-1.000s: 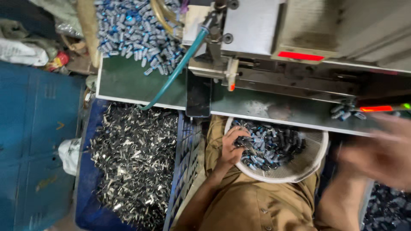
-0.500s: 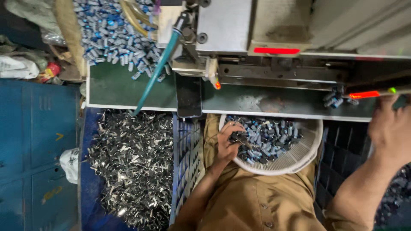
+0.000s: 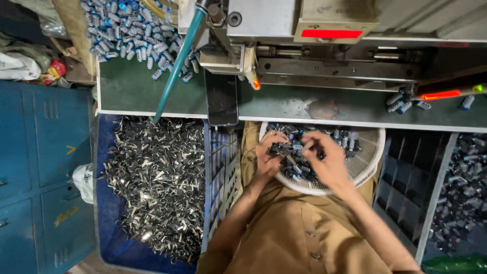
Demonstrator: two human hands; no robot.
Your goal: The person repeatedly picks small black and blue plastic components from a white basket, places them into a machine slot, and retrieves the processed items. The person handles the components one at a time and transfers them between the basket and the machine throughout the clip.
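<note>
Before you stood the grey machine (image 3: 324, 30) on the green worktop (image 3: 284, 104), a red rectangular label (image 3: 331, 33) on its front. To your left sat the blue crate (image 3: 109, 238) heaped with dark metal clips (image 3: 152, 177). On your lap lay the round white basket (image 3: 368, 157) of small dark parts (image 3: 294, 152). Your left hand (image 3: 270, 152) and right hand (image 3: 324, 160) both closed on a cluster of those parts inside it; your fingers hid exactly which pieces you gripped
</note>
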